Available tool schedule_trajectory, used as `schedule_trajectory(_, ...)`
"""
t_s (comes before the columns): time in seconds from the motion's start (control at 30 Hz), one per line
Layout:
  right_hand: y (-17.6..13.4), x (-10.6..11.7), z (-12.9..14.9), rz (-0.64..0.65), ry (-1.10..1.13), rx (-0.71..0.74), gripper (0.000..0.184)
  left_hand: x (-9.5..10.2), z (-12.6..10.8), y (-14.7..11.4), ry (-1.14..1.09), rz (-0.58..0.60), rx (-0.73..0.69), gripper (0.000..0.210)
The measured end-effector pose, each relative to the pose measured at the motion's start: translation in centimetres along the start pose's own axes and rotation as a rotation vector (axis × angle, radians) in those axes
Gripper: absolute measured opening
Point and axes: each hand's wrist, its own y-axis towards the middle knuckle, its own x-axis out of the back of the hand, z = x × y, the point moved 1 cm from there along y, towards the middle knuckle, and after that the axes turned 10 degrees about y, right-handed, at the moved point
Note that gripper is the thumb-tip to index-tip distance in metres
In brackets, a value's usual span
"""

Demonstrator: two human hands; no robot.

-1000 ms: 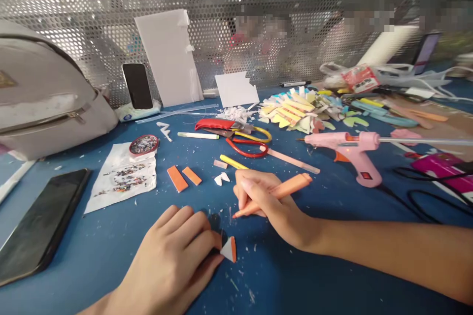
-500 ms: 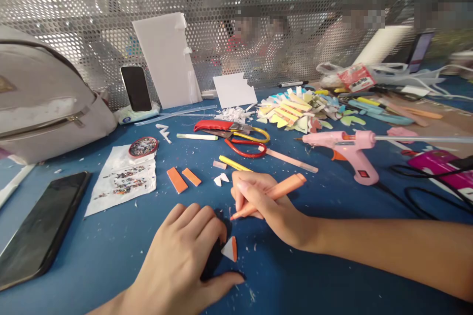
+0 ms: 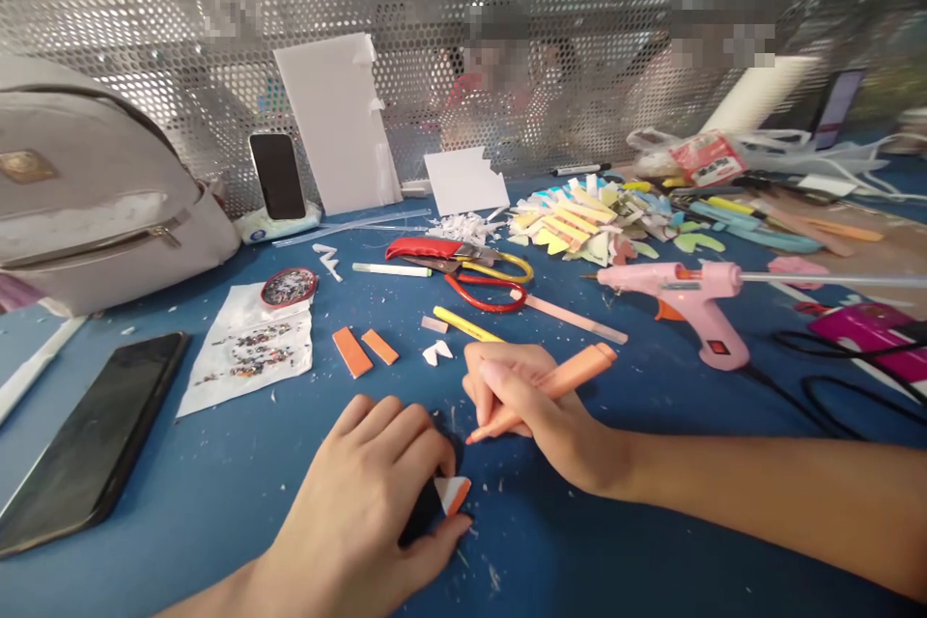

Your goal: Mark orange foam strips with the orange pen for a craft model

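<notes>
My right hand (image 3: 540, 396) is wrapped round an orange marker (image 3: 579, 373), held like a pen with its tip pointing down and left. Just below that tip, apart from it, lies a small white piece with an orange edge (image 3: 455, 494). The curled fingers and thumb of my left hand (image 3: 377, 492) close about this piece from the left, partly covering it. Beyond my hands are two orange strips (image 3: 351, 352), white scraps (image 3: 437, 353) and a yellow marker (image 3: 467, 324).
A pink glue gun (image 3: 681, 294) lies at right, its cable trailing. Red and yellow-handled scissors (image 3: 499, 290) and a red-handled tool (image 3: 427, 249) are mid-table, before a heap of paper scraps (image 3: 572, 217). A phone (image 3: 94, 444), beads on paper (image 3: 253, 357) and a backpack (image 3: 108, 203) occupy the left.
My left thumb and fingers have drawn in around the small piece, which has turned so that its orange edge slants. The marker stays in my right hand, its tip still near the piece.
</notes>
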Motion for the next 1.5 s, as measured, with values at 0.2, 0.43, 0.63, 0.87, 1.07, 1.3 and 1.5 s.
schedule_trajectory(0.2, -0.3, -0.2, 0.5, 0.145, -0.034, -0.057, 0.047, -0.1, 1.5, -1.2, -0.147, 0.024, 0.001, 0.02)
schedule_trajectory(0.43, 0.2, -0.8, 0.1, 0.299, -0.265, -0.201, 0.028, -0.3, 2.3, -1.3, -0.206, 0.058, 0.041, 0.022)
schedule_trajectory(0.63, 0.1, -1.0, 0.0, 0.3, -0.409, -0.148, 0.025, -0.3, 2.3, -1.3, -0.251, 0.078, 0.084, 0.024)
schedule_trajectory(0.87, 0.0, -1.0, -0.1, 0.376, -0.387, -0.161, 0.028, 0.2, 2.4, -0.9, -0.284, 0.13, 0.093, 0.017)
schedule_trajectory(1.07, 0.3, -0.9, 0.0, 0.366, -0.368, -0.195, 0.031, 0.1, 2.3, -0.8, -0.278, 0.149, 0.112, 0.02)
schedule_trajectory(1.3, 0.2, -0.8, -0.1, 0.33, -0.344, -0.206, 0.033, 0.1, 2.3, -0.8, -0.289, 0.151, 0.12, 0.017)
schedule_trajectory(1.5, 0.3, -0.9, 0.0, 0.286, -0.298, -0.23, 0.029, 0.3, 2.3, -0.9, -0.302, 0.15, 0.129, 0.017)
